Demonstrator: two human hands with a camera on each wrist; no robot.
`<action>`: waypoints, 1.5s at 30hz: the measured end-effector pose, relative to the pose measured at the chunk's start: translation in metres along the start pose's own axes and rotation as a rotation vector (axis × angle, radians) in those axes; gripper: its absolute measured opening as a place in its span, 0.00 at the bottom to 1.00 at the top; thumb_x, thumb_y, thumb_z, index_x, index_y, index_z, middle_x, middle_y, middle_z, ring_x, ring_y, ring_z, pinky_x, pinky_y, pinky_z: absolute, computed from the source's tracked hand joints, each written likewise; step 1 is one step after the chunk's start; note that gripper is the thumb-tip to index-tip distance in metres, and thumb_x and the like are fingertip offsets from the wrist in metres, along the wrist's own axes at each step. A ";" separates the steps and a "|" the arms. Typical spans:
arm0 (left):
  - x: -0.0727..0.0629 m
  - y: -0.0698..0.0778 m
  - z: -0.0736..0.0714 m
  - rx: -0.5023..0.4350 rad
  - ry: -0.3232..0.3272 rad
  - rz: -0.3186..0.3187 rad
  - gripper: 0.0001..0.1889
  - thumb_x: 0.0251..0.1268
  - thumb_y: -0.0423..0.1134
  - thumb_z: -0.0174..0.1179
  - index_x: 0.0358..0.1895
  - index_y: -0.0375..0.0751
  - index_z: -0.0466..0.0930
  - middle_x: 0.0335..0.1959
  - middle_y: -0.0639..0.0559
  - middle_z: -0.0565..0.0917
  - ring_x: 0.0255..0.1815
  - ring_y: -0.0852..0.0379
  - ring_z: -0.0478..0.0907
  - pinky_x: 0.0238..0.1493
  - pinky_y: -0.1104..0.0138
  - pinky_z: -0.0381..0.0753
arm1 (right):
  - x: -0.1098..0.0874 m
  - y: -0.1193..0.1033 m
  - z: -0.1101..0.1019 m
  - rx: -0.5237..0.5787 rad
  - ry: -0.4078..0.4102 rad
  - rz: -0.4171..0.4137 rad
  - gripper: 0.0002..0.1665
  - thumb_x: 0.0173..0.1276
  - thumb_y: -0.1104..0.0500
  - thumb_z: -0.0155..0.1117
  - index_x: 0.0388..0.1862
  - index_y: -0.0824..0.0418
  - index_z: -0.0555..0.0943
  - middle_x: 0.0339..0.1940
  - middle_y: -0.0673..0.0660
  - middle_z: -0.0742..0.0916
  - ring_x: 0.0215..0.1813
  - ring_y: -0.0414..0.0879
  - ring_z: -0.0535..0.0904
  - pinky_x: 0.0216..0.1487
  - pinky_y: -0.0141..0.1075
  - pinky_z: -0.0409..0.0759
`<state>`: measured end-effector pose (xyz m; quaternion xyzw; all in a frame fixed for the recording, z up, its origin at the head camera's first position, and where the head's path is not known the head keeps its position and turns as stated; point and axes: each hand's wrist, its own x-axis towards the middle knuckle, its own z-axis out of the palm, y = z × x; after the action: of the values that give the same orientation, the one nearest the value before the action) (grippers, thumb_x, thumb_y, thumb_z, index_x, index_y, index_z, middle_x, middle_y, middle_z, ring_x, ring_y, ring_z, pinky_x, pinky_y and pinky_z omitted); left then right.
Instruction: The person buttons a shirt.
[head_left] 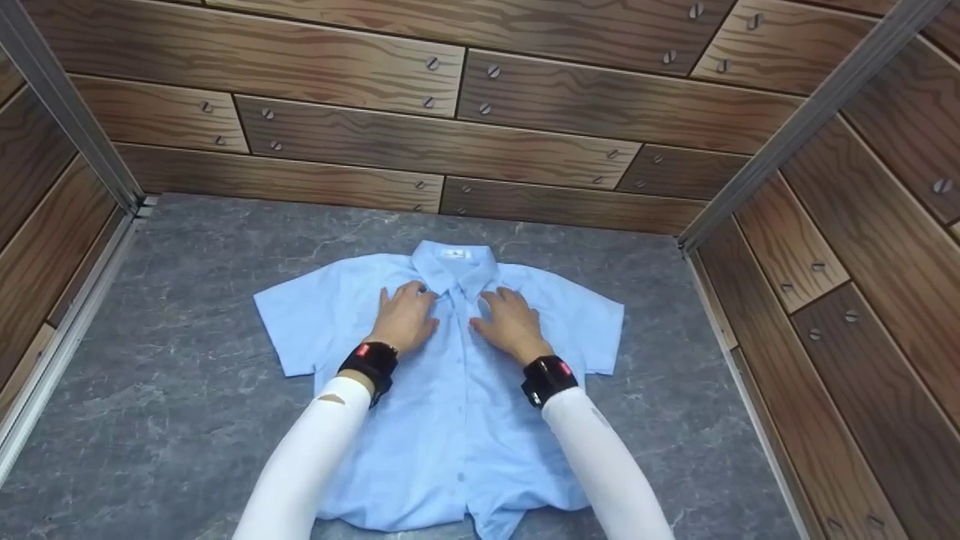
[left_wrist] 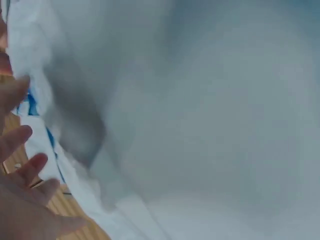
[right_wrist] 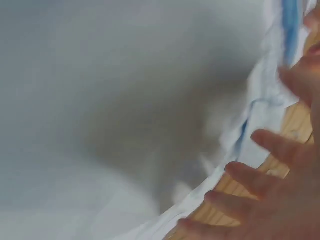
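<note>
A light blue short-sleeved button-up shirt [head_left: 409, 435] lies front side up, its collar [head_left: 476, 279] at the far end and its sleeves spread to both sides. My left hand [head_left: 403, 319] is on the chest just below the collar, left of the button placket [head_left: 460, 390]. Opposite it, on the right side of the chest, is my right hand [head_left: 513, 322]. Both hands have spread, relaxed fingers and grip nothing. Pale fabric fills much of both wrist views, with the fingers [left_wrist: 22, 137] of the left hand and the fingers [right_wrist: 250, 180] of the right beside it.
The shirt lies on a grey marbled surface [head_left: 187, 450]. Wood-patterned panels [head_left: 360, 135] stand behind it and at both sides, with metal frame bars [head_left: 810, 124] at the corners. The shirt's lower hem is bunched, with a corner [head_left: 496, 519] folded outward.
</note>
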<state>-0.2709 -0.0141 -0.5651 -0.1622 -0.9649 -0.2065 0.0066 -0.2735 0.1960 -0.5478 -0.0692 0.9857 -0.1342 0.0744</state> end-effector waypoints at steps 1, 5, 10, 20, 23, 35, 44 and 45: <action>0.001 0.002 -0.001 -0.022 0.032 0.017 0.21 0.62 0.45 0.64 0.58 0.43 0.79 0.58 0.42 0.77 0.63 0.41 0.72 0.63 0.39 0.64 | 0.001 -0.005 0.000 0.025 0.056 -0.020 0.30 0.66 0.42 0.61 0.63 0.54 0.76 0.64 0.61 0.78 0.66 0.61 0.71 0.60 0.58 0.71; 0.002 0.006 0.002 -0.098 0.047 0.057 0.18 0.60 0.40 0.65 0.54 0.40 0.81 0.47 0.43 0.80 0.50 0.42 0.78 0.50 0.49 0.76 | 0.006 -0.020 0.005 0.130 0.160 -0.069 0.13 0.68 0.52 0.60 0.43 0.57 0.85 0.41 0.55 0.87 0.45 0.53 0.83 0.47 0.47 0.79; -0.004 0.004 0.011 -0.081 0.015 0.055 0.28 0.50 0.43 0.72 0.57 0.39 0.78 0.50 0.43 0.78 0.52 0.42 0.76 0.50 0.49 0.76 | 0.011 -0.029 0.016 0.206 0.136 -0.122 0.10 0.69 0.56 0.59 0.43 0.56 0.85 0.37 0.53 0.88 0.41 0.49 0.84 0.44 0.45 0.79; -0.010 0.003 0.015 -0.110 -0.008 0.070 0.35 0.47 0.46 0.75 0.60 0.38 0.74 0.55 0.43 0.76 0.57 0.42 0.73 0.56 0.47 0.73 | 0.006 -0.031 0.022 0.017 0.183 -0.214 0.12 0.63 0.60 0.65 0.46 0.55 0.86 0.36 0.57 0.86 0.39 0.55 0.82 0.39 0.50 0.78; -0.013 0.002 0.015 -0.096 -0.007 0.074 0.36 0.46 0.47 0.75 0.60 0.38 0.75 0.54 0.44 0.76 0.56 0.42 0.74 0.55 0.48 0.73 | 0.005 -0.032 0.023 -0.028 0.162 -0.202 0.11 0.63 0.56 0.65 0.45 0.53 0.86 0.37 0.56 0.85 0.40 0.55 0.81 0.38 0.51 0.78; -0.014 0.007 0.015 -0.127 0.037 0.094 0.31 0.49 0.42 0.72 0.59 0.38 0.76 0.51 0.44 0.77 0.53 0.41 0.75 0.54 0.47 0.73 | 0.005 -0.031 0.021 0.036 0.121 -0.205 0.04 0.64 0.56 0.66 0.37 0.53 0.85 0.35 0.54 0.84 0.40 0.53 0.80 0.40 0.49 0.76; -0.004 0.011 0.015 -0.344 0.157 0.025 0.14 0.61 0.37 0.65 0.50 0.41 0.84 0.46 0.46 0.83 0.51 0.44 0.79 0.52 0.49 0.75 | 0.010 -0.026 0.013 0.460 0.098 -0.149 0.05 0.67 0.61 0.62 0.35 0.59 0.85 0.31 0.53 0.86 0.30 0.41 0.76 0.35 0.33 0.75; -0.003 0.012 0.015 -0.367 0.148 0.010 0.14 0.61 0.38 0.65 0.50 0.41 0.85 0.46 0.47 0.84 0.51 0.45 0.79 0.53 0.50 0.75 | 0.010 -0.026 0.013 0.486 0.089 -0.136 0.05 0.67 0.61 0.62 0.36 0.59 0.85 0.31 0.53 0.86 0.29 0.40 0.75 0.34 0.32 0.74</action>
<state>-0.2632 0.0008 -0.5744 -0.1501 -0.9071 -0.3901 0.0487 -0.2781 0.1666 -0.5539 -0.1093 0.9199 -0.3750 0.0361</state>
